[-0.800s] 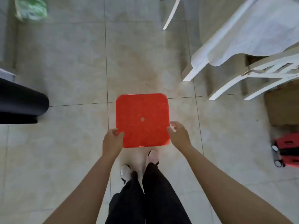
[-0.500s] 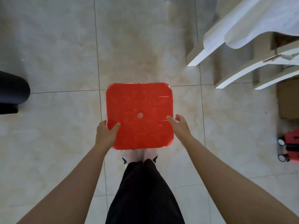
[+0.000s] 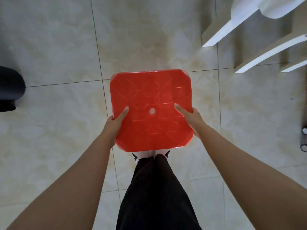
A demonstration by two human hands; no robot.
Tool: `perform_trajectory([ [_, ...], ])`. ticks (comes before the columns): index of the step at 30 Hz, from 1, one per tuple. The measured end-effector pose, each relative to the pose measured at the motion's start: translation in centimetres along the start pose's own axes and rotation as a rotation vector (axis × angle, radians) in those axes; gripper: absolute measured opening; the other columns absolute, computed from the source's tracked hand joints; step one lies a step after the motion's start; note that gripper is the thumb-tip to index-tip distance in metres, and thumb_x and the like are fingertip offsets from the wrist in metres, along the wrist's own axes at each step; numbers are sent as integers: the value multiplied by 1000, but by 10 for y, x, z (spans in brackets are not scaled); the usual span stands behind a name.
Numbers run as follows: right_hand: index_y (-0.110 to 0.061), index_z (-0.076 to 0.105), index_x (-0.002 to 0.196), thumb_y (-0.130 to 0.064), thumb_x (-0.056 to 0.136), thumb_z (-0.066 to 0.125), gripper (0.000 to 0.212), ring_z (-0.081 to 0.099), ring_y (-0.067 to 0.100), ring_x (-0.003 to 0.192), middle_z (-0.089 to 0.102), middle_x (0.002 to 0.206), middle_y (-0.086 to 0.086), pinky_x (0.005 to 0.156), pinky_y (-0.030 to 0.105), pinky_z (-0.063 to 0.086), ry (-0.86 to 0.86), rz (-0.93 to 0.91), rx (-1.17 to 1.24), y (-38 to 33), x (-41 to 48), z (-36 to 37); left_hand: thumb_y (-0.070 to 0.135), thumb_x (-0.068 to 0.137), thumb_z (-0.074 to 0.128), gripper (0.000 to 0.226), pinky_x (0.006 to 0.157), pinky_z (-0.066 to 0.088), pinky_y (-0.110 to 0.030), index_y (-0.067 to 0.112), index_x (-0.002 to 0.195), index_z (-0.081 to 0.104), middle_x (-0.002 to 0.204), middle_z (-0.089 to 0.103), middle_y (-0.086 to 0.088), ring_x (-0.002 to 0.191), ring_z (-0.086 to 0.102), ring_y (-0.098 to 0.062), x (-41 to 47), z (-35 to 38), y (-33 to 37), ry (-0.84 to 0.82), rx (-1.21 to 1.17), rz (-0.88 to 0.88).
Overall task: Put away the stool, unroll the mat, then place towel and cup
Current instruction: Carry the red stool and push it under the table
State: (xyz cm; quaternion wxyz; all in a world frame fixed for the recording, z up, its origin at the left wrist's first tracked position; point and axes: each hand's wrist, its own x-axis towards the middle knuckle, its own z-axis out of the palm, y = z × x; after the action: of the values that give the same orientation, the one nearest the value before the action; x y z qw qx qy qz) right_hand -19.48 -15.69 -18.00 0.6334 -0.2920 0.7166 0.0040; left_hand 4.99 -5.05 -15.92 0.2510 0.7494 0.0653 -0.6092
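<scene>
A red plastic stool [image 3: 150,92] with a square seat and a small centre hole is lifted off the tiled floor in front of me. My left hand [image 3: 114,124] grips its left edge, thumb lying on the seat. My right hand [image 3: 191,119] grips its right edge the same way. The stool's legs are hidden under the seat. A dark rolled mat [image 3: 10,90] lies at the left edge of the view. Towel and cup are out of view.
White furniture legs [image 3: 224,33] stand at the upper right, with a white cloth [image 3: 259,7] hanging over them. A red object with small wheels [image 3: 304,138] shows at the right edge. My legs and shoes [image 3: 149,156] are directly below the stool.
The stool has risen toward the camera and looks larger. Both hands have shifted further along its sides, thumbs now on the seat. The view has tilted down, cutting off the furniture.
</scene>
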Motion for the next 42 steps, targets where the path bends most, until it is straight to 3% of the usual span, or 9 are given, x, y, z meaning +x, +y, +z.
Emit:
perform_trajectory([
  [3,-18,46,133,-72,43,80,110,65,28,105,64,121,5,96,51,50,-7,16,-10,-6,1,1,63,68,71,85,83,48,-39,9,131,51,114,64,-5,97,61,-25,2,3,8,24,-9,-15],
  [8,-13,43,135,-47,50,89,102,64,29,107,62,124,7,95,51,50,-118,35,41,-23,-9,1,59,70,72,81,80,48,-37,6,128,52,110,62,-7,92,61,-24,-10,-3,26,111,20,27],
  [11,-11,43,134,-38,56,88,94,65,27,103,62,124,8,82,43,53,-132,22,73,-44,-23,3,54,72,74,74,74,47,-34,4,123,56,105,65,-9,79,62,-18,-21,-13,47,117,0,39],
  [16,-11,44,134,-38,55,91,96,67,26,96,64,119,7,66,40,55,-156,35,56,-89,-40,8,56,72,73,76,78,45,-35,4,124,56,106,62,-7,87,58,-24,-47,-24,82,150,-50,49],
  [20,-11,45,134,-38,52,91,98,67,26,96,65,118,8,69,42,55,-159,-37,39,-148,-59,9,54,73,73,70,75,44,-34,4,120,57,103,63,-8,76,59,-19,-67,-33,128,150,-100,88],
  [26,-11,44,134,-43,38,93,112,65,29,103,63,123,8,92,52,52,-146,-120,67,-227,-66,0,49,74,74,59,77,45,-33,10,115,58,101,62,-4,73,58,-12,-81,-21,198,185,-161,179],
  [30,-14,43,135,-45,37,94,115,65,28,104,63,124,6,93,52,53,-161,-150,108,-272,-56,-18,52,72,75,71,79,45,-35,7,124,56,103,61,-3,88,60,-22,-80,-3,250,192,-162,208],
  [39,-9,41,138,-21,42,90,109,57,32,120,59,132,9,104,56,42,-232,-98,190,-372,-18,-83,47,70,79,66,78,47,-35,5,117,60,100,64,-7,78,62,-17,-55,51,374,160,-85,240],
  [42,-5,40,139,-16,46,89,105,57,31,120,60,131,12,107,52,40,-194,-99,267,-397,-8,-97,46,70,78,70,79,47,-37,3,121,58,103,63,-7,86,62,-23,-45,69,415,129,-43,239],
])
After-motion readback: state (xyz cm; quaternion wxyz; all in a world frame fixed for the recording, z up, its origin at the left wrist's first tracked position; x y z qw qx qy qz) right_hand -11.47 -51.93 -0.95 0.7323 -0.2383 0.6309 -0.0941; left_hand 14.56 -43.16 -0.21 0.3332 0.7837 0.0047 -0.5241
